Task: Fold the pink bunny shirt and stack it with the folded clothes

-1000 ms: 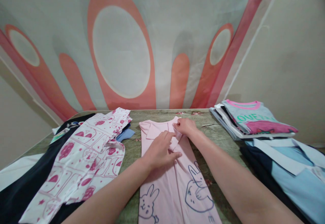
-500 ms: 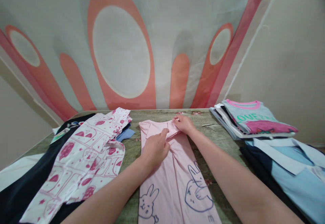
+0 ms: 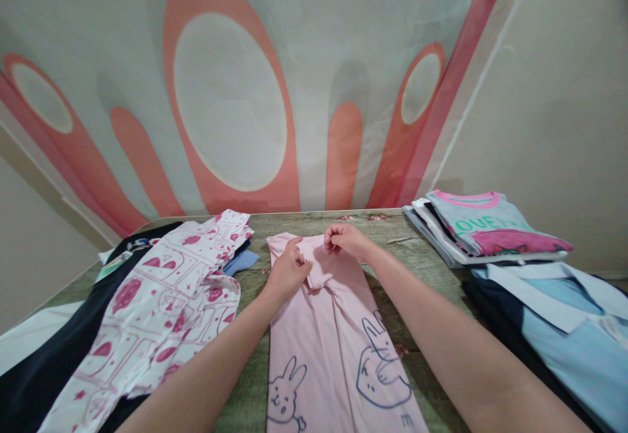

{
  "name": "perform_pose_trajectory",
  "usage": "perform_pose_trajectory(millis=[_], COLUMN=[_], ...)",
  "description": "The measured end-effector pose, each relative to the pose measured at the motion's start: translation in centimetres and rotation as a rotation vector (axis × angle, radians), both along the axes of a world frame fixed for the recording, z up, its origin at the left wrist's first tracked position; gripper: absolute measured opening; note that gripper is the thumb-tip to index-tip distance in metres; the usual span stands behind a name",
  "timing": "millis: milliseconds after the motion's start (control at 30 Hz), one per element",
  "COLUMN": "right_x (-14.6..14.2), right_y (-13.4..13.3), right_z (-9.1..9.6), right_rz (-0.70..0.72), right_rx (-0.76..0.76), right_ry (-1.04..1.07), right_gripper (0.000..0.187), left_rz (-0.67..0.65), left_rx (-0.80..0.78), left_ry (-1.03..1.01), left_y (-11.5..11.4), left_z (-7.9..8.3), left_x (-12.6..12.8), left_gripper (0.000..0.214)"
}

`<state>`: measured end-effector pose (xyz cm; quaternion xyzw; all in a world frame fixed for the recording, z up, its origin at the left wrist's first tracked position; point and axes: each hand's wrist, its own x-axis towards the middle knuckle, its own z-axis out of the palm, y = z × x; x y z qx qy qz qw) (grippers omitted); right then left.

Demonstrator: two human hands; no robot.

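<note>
Bottom edge is cutting off the pink garment (image 3: 311,328), so its lower end's hiding. Left hand (image 3: 285,273) and right hand (image 3: 349,240) are covering bits up top; light-blue garment (image 3: 569,348) is running off right.

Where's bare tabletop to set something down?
Bare table shows between the pink garment and the folded stack; a narrower strip separates the pink from the patterned garment. The forearms cross both. Clothes crowd the left and the near right.
</note>
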<state>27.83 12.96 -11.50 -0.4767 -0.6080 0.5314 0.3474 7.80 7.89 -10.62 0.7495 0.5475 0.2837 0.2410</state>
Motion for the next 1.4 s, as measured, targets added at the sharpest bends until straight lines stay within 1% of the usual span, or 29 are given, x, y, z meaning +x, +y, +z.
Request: perform_pose_trajectory(millis=[67,133,233,300,367,500,600,700,767,800,867,933,1033,1133,1300,1400], right_x=[0.5,0.9,1.0,1.0,1.0,1.7,2.1,2.2,2.1,2.1,2.1,2.2,2.2,2.1,1.6,1.3], right_y=[-0.1,-0.2,-0.1,0.0,0.2,0.3,0.3,0.7,1.3,1.7,2.5,3.0,2.9,2.4,1.9,1.7], right_z=[-0.1,-0.3,-0.8,-1.1,-1.4,-1.5,-1.5,-1.7,-2.1,-2.3,-2.9,-3.5,-4.0,-4.1,-4.1,-4.1], right_rz=[0.036,0.089,0.206,0.261,0.263,0.206,0.149,0.052,-0.077,-0.156,-0.301,-0.383,-0.401,-0.363,-0.291,-0.268], right_rx=[-0.032,-0.069,-0.118,-0.137,-0.149,-0.153,-0.121,-0.038,0.058,0.115,0.229,0.324,0.436,0.527,0.618,0.644], right_ry=[-0.017,-0.041,-0.039,-0.002,0.057,0.147,0.175,0.177,0.163,0.149,0.099,0.021,-0.120,-0.251,-0.408,-0.481], right_gripper=[0.016,0.015,0.018,0.021,0.020,0.014,0.013,0.013,0.010,0.009,0.013,0.018,0.023,0.026,0.026,0.021], left_rz=[-0.010,0.016,0.083,0.106,0.119,0.142,0.151,0.150,0.146,0.146,0.148,0.139,0.084,0.037,0.071,0.102], left_rx=[0.030,0.055,0.070,0.081,0.091,0.082,0.051,0.017,0.019,0.034,0.078,0.113,0.107,0.105,0.175,0.202], left_ry=[-0.061,-0.087,-0.099,-0.108,-0.117,-0.134,-0.137,-0.107,-0.060,-0.030,0.037,0.102,0.176,0.208,0.206,0.192], left_y=[0.3,0.6,1.0,1.3,1.6,2.2,2.4,2.6,3.0,3.3,4.2,5.3,6.8,7.3,6.5,5.9], left_z=[-0.3,-0.6,-1.0,-1.2,-1.3,-1.7,-2.0,-2.1,-1.8,-1.5,-1.0,-0.5,-0.2,-0.6,-1.6,-1.7], left_x=[-0.1,-0.3,-0.6,-0.8,-0.9,-1.1,-1.3,-1.4,-1.6,-1.7,-1.8,-1.8,-1.8,-1.9,-2.1,-1.7], left_gripper=[0.039,0.030,0.029,0.028,0.024,0.014,0.020,0.030,0.034,0.034,0.031,0.028,0.027,0.026,0.021,0.017])
